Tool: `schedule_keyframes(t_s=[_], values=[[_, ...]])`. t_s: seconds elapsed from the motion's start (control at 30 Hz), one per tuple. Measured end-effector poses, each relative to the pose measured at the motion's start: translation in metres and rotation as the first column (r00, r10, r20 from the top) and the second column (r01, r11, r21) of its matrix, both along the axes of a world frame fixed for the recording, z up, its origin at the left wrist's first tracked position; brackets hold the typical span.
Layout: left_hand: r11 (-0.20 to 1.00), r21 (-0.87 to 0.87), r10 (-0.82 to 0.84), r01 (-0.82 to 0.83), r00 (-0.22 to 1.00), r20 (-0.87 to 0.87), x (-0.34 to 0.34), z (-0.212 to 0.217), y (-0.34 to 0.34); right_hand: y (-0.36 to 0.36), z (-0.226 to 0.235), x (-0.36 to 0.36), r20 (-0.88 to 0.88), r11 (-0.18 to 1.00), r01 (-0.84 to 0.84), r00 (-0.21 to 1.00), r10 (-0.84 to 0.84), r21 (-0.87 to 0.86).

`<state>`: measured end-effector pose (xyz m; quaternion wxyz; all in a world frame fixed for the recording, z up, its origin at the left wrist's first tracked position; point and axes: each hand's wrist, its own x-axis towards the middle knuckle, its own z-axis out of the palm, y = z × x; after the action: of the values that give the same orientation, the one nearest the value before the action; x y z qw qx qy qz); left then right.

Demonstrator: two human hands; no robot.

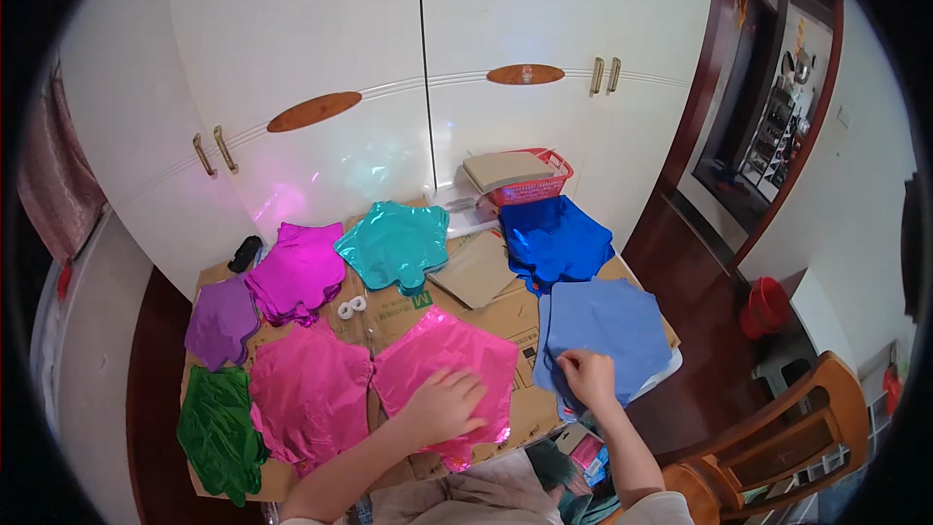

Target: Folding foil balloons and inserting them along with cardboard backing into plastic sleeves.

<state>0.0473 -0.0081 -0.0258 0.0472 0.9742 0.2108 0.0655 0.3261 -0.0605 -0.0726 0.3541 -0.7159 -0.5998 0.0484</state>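
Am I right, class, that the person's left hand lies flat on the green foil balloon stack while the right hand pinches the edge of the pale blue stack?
Not quite. In the head view the left hand lies flat on a pink foil balloon stack; the green foil balloon stack sits untouched at the far left. The right hand does pinch the edge of the pale blue stack.

Right fingers [573, 362] curled, grip unclear
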Motion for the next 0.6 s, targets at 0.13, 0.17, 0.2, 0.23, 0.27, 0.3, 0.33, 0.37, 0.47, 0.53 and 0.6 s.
schedule_keyframes(t_s=[0.13, 0.17, 0.2, 0.23, 0.27, 0.3, 0.33, 0.37, 0.47, 0.53, 0.6], values=[[0.995, -0.072, -0.062, 0.074, 0.987, 0.151, 0.059, -0.009, 0.017, 0.0, 0.007, 0.0, -0.206, 0.996, 0.064, 0.976, -0.075, -0.059], [0.992, -0.095, -0.065, 0.085, 0.979, 0.193, 0.072, -0.009, 0.021, 0.002, 0.007, 0.0, -0.236, 0.996, 0.075, 0.968, -0.086, -0.055], [0.988, -0.119, -0.068, 0.098, 0.97, 0.234, 0.082, -0.01, 0.023, 0.003, 0.006, 0.001, -0.265, 0.995, 0.087, 0.959, -0.098, -0.051], [0.987, -0.124, -0.068, 0.105, 0.961, 0.269, 0.091, -0.015, 0.026, 0.004, 0.003, 0.002, -0.326, 0.995, 0.086, 0.941, -0.095, -0.041], [0.986, -0.128, -0.067, 0.111, 0.95, 0.304, 0.099, -0.019, 0.029, 0.006, -0.001, 0.004, -0.385, 0.996, 0.084, 0.919, -0.089, -0.03], [0.985, -0.131, -0.063, 0.113, 0.939, 0.337, 0.105, -0.024, 0.033, 0.007, -0.003, 0.005, -0.443, 0.997, 0.08, 0.893, -0.079, -0.016], [0.985, -0.124, -0.07, 0.119, 0.937, 0.342, 0.11, -0.029, 0.035, 0.008, -0.003, 0.006, -0.471, 0.997, 0.078, 0.879, -0.076, -0.016], [0.986, -0.116, -0.076, 0.123, 0.935, 0.347, 0.115, -0.034, 0.037, 0.008, -0.003, 0.007, -0.499, 0.997, 0.075, 0.864, -0.072, -0.015], [0.99, -0.082, -0.074, 0.114, 0.922, 0.38, 0.125, -0.038, 0.034, 0.009, -0.019, 0.017, -0.639, 0.997, 0.072, 0.768, -0.049, 0.011], [0.987, -0.063, -0.115, 0.146, 0.93, 0.349, 0.128, -0.043, 0.036, 0.009, -0.023, 0.024, -0.751, 0.997, 0.072, 0.658, -0.045, 0.003], [0.971, -0.059, -0.209, 0.231, 0.944, 0.253, 0.13, -0.054, 0.042, 0.006, -0.02, 0.032, -0.854, 0.997, 0.069, 0.515, -0.071, -0.041]])
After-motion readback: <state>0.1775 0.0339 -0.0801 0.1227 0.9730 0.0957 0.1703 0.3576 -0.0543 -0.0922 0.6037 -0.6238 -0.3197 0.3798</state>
